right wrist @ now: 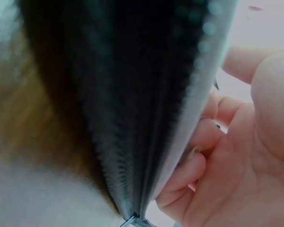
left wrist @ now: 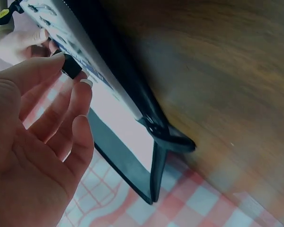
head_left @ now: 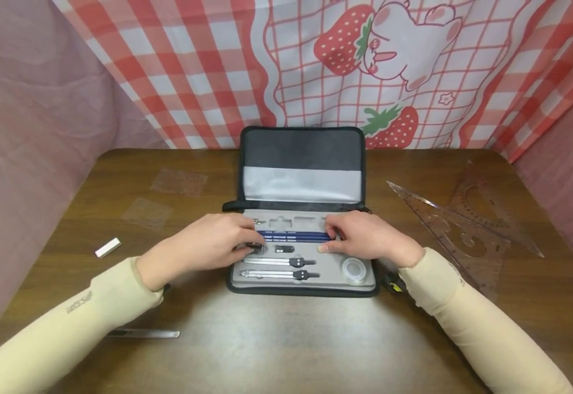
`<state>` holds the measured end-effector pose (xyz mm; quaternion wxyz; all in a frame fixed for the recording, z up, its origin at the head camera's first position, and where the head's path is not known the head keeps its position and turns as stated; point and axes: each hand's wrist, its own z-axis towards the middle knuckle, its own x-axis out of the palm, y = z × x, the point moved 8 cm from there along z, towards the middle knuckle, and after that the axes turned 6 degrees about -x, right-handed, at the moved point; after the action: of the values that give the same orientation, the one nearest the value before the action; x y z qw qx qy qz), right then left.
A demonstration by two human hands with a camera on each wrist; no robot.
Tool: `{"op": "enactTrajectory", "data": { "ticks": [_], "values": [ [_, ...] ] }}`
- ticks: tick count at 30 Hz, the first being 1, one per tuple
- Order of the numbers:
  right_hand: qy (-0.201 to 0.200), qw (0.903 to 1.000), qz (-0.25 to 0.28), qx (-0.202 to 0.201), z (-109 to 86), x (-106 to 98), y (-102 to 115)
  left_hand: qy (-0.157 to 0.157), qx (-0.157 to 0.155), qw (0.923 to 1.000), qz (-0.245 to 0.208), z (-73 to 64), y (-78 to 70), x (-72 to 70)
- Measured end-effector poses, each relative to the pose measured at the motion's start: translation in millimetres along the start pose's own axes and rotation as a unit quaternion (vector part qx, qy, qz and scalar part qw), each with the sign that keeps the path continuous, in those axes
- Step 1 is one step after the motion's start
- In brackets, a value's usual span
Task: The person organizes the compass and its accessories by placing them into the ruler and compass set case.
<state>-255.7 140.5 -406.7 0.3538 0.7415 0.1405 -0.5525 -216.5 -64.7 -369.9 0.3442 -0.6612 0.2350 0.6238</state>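
Black and small, a blocky piece (left wrist: 71,67) is pinched between the thumb and fingers of the left hand (head_left: 209,243), over the left side of the case's grey tray (head_left: 329,269). The right hand (head_left: 365,235) has bent fingers at the right ends of the blue pencils (head_left: 293,237); whether it grips them I cannot tell. Both hands stand in the way, covering the pencils' ends.

Below the pencils, the tray holds a small dark item (head_left: 284,249), 2 silver compasses (head_left: 275,274) and a round clear container (head_left: 353,269); recesses line its top. The black zip case (head_left: 303,293) lies open, a silver pocket (head_left: 302,185) inside its raised lid.

On the wooden table (head_left: 266,345), a black-and-yellow object (head_left: 393,283) sits partly behind the right sleeve (head_left: 444,290). Farther right, 2 clear set squares (head_left: 456,232) overlap. Leftward lie a white block (head_left: 108,247), 2 clear plastic pieces (head_left: 180,182) and a thin strip (head_left: 150,333), partly hidden by the left sleeve (head_left: 76,314).
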Motion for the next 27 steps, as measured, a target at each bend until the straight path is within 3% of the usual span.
{"op": "enactTrajectory", "data": {
  "ticks": [12,27],
  "values": [
    [0.0,1.0,0.003,0.001,0.0,0,0,0.003,0.004,0.9998,0.022,8.4,-2.9,9.0],
    [0.001,1.0,0.003,0.004,1.1,0,0,0.013,-0.015,0.9998,0.003,-8.4,8.6,11.9]
  ]
}}
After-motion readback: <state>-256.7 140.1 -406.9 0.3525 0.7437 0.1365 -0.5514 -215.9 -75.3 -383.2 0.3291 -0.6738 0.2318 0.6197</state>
